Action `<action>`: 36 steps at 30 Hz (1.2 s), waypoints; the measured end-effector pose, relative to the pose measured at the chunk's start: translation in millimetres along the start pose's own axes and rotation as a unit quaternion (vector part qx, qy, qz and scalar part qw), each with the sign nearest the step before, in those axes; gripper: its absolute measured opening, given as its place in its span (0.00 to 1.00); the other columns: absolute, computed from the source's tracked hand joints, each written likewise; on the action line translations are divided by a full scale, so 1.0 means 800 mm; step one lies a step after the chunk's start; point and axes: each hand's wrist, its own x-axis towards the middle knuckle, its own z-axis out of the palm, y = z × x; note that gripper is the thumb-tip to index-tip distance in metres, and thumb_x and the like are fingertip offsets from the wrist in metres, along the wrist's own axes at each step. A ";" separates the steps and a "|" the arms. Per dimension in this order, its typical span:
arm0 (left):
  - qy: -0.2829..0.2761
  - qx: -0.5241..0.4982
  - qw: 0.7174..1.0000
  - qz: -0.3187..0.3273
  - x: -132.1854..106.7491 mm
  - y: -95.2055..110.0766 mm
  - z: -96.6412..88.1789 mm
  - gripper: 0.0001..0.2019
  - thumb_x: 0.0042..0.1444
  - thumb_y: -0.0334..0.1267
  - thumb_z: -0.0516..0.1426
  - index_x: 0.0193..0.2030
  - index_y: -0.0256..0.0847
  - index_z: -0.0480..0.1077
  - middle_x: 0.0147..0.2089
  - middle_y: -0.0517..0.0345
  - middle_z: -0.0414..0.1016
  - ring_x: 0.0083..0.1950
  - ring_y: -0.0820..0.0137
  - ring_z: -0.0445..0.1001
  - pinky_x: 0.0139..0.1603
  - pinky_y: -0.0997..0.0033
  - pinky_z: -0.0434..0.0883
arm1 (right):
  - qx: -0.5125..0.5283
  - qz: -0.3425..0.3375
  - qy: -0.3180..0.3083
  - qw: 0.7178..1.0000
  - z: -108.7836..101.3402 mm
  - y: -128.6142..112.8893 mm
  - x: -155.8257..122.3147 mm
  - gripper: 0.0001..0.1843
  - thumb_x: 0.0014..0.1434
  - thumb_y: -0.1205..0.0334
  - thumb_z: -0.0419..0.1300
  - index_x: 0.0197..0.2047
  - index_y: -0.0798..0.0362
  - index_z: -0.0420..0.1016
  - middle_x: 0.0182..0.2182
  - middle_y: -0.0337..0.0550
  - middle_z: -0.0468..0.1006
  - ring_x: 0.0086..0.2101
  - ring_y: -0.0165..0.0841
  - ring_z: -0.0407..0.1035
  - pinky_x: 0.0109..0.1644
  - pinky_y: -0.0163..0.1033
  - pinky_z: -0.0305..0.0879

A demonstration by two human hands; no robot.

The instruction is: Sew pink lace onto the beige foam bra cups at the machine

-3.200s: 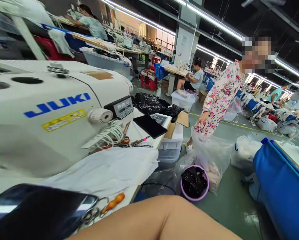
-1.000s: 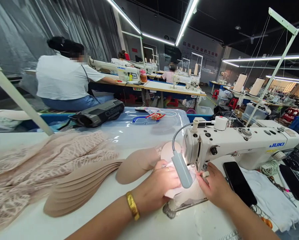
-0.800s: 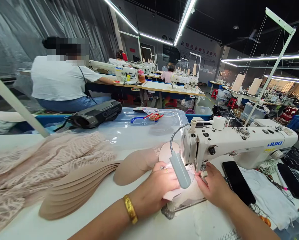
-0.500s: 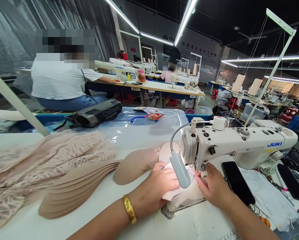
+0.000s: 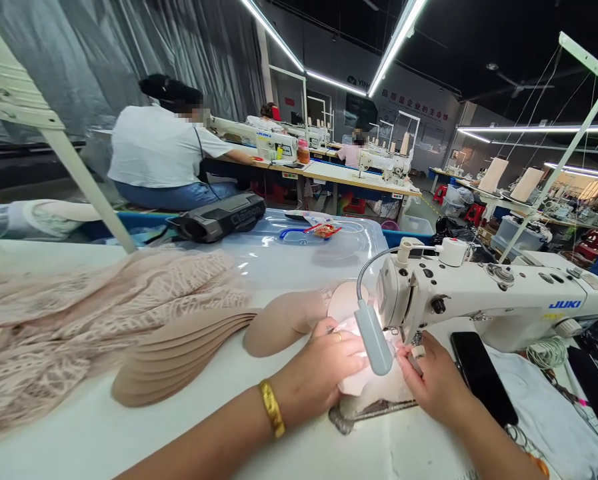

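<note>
My left hand (image 5: 319,367), with a ring and a gold bracelet, lies over a pale pink fabric piece (image 5: 356,383) on the sewing machine bed. Its fingers are stretched out, and the lamp head hides some of the tips. Close to the needle area, my right hand (image 5: 436,373) has thumb and forefinger pinched at the fabric's right edge. A white JUKI sewing machine (image 5: 503,293) stands over the work. Its grey gooseneck lamp (image 5: 373,339) lights the fabric and covers part of it. Left of my hands are a beige pad (image 5: 281,323) and a fanned stack of beige pads (image 5: 179,360).
Beige lace fabric (image 5: 103,313) spreads across the table's left. A clear plastic lid (image 5: 259,257) and a black Clarion device (image 5: 223,219) lie behind. A phone (image 5: 483,377) and white cloth (image 5: 549,407) are at right. A person in white (image 5: 153,147) sits at another machine.
The camera view has turned left, so the scene sits further right in the picture. Both hands stay at the fabric by the needle, with little visible movement.
</note>
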 end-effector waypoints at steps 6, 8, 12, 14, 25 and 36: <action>-0.010 -0.029 0.999 0.016 -0.006 0.003 0.003 0.08 0.51 0.27 0.62 0.37 0.43 0.72 0.44 0.57 0.81 0.47 0.58 0.75 0.56 0.51 0.56 | -0.004 -0.009 -0.012 1.000 -0.001 -0.001 -0.002 0.09 0.71 0.69 0.51 0.49 0.50 0.69 0.40 0.46 0.79 0.40 0.42 0.73 0.44 0.45 0.70; -0.006 -0.019 1.000 0.014 -0.008 0.006 0.004 0.06 0.53 0.29 0.62 0.36 0.42 0.71 0.42 0.57 0.80 0.46 0.58 0.75 0.56 0.49 0.55 | -0.001 -0.014 -0.024 1.000 -0.002 -0.002 -0.003 0.09 0.71 0.69 0.51 0.49 0.50 0.69 0.40 0.45 0.79 0.40 0.41 0.71 0.44 0.44 0.68; 0.017 -0.005 0.999 0.027 -0.012 0.014 0.008 0.06 0.55 0.31 0.63 0.33 0.41 0.69 0.36 0.61 0.78 0.41 0.60 0.74 0.57 0.46 0.53 | 0.004 -0.028 -0.066 0.997 -0.004 -0.005 -0.005 0.08 0.71 0.68 0.51 0.43 0.49 0.70 0.35 0.42 0.77 0.36 0.38 0.67 0.41 0.41 0.63; 0.045 -0.005 0.998 0.043 -0.015 0.021 0.008 0.06 0.57 0.30 0.61 0.32 0.41 0.67 0.34 0.63 0.77 0.39 0.62 0.73 0.57 0.46 0.52 | 0.008 -0.044 -0.095 0.994 -0.006 -0.008 -0.006 0.08 0.71 0.67 0.52 0.41 0.49 0.71 0.32 0.40 0.74 0.35 0.37 0.65 0.40 0.40 0.60; 0.092 0.020 0.995 0.046 -0.015 0.043 -0.001 0.07 0.61 0.31 0.59 0.33 0.41 0.66 0.33 0.65 0.75 0.35 0.65 0.72 0.58 0.47 0.56 | -0.012 -0.039 -0.167 0.985 0.002 -0.012 -0.008 0.08 0.69 0.67 0.54 0.38 0.48 0.72 0.33 0.40 0.70 0.35 0.36 0.64 0.40 0.39 0.57; 0.064 0.030 0.997 0.018 -0.001 0.016 0.003 0.03 0.64 0.36 0.60 0.37 0.44 0.74 0.39 0.58 0.79 0.42 0.61 0.75 0.61 0.48 0.59 | -0.047 0.012 -0.135 0.990 0.020 0.001 -0.010 0.08 0.68 0.65 0.52 0.35 0.49 0.66 0.32 0.40 0.71 0.34 0.36 0.62 0.38 0.40 0.54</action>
